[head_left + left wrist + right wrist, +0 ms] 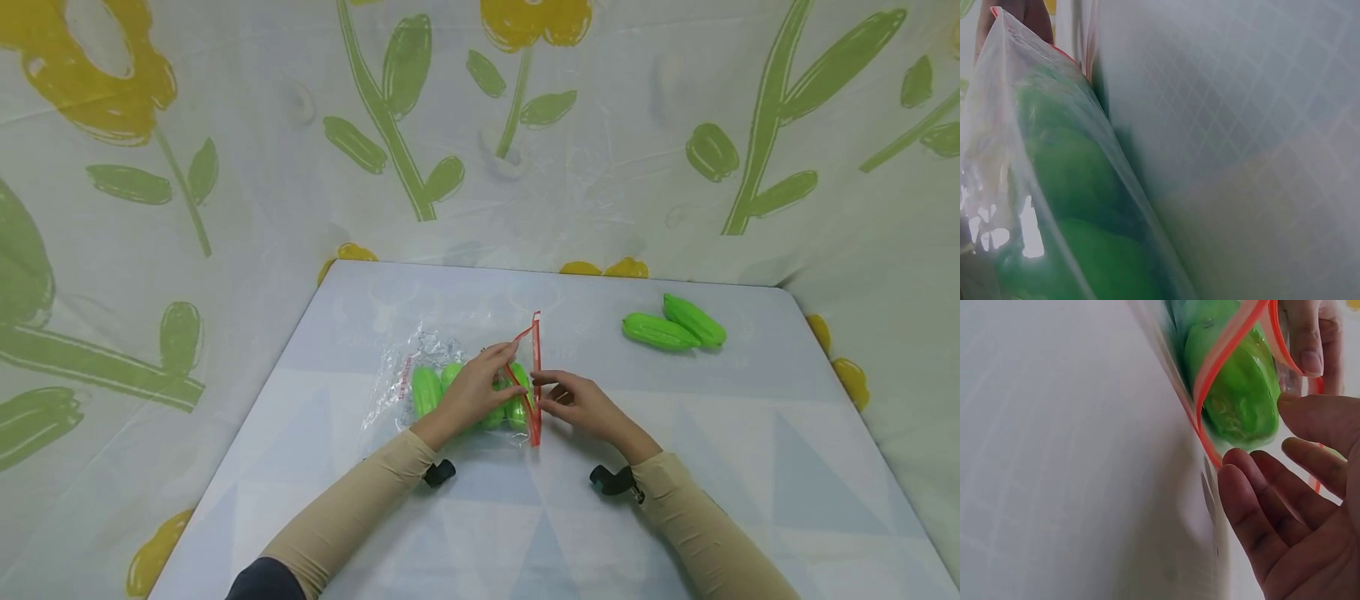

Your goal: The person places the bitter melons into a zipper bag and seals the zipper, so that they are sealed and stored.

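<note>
- Sleeves (352,504) slant in behind the fingers.
- Right hand (588,408): thumb and fingers apart, bent toward the bag's (386,417) mouth; contact unclear.
- Left hand (468,396): fingers pinch its red lip, apparently keeping the mouth gaping; palm arched above.
- Green fruits (1241,400) lie bagged beneath left fingers.
- Loose pair (660,332): tabletop (750,408), beyond right fingers.

The bag (393,396) is thin, clear plastic, shiny and crinkly. Its red strip (536,427) looks like smooth plastic. The green fruits (660,332) look shiny, like plastic. The tan sleeves (360,500) are dull cloth. The counter (495,533) looks smooth, and the flowery sheet (258,125) is wrinkly with a soft shine.
</note>
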